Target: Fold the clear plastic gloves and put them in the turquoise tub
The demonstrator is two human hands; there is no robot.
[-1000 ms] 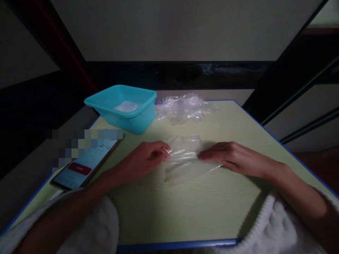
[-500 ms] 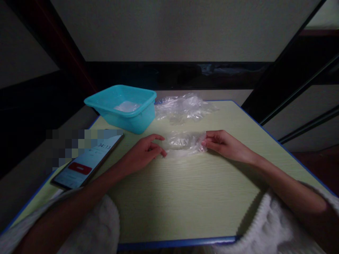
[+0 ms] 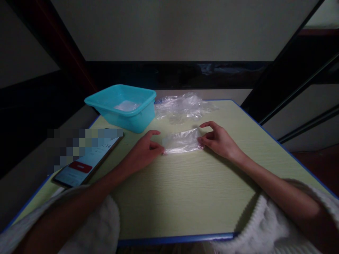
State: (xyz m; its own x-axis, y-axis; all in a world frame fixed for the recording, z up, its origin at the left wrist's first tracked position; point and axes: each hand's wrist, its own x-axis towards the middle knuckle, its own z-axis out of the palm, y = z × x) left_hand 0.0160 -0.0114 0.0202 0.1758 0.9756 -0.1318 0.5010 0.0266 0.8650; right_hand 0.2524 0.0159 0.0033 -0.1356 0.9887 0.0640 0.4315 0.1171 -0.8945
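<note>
A small clear plastic bag [image 3: 182, 141], flattened into a rectangle, lies on the table between both hands. My left hand [image 3: 145, 151] has its thumb at the bag's near left corner, with the index finger stretched out above it and free of the plastic. At the bag's right end, my right hand [image 3: 218, 141] pinches the edge between thumb and bent fingers, its index finger raised apart. The bag's near edge looks straight and taut between the two hands.
A turquoise plastic basin [image 3: 143, 118] with a whitish flat thing inside stands at the back left. Beside it lies a crumpled heap of clear plastic [image 3: 185, 106]. A phone [image 3: 87, 162] with a lit screen rests on the left of the blue-edged table [image 3: 180, 204].
The crumpled bag is now smoother and flatter. My right hand has shifted slightly left and its index finger has lifted. My left thumb has come to the bag's near left corner.
</note>
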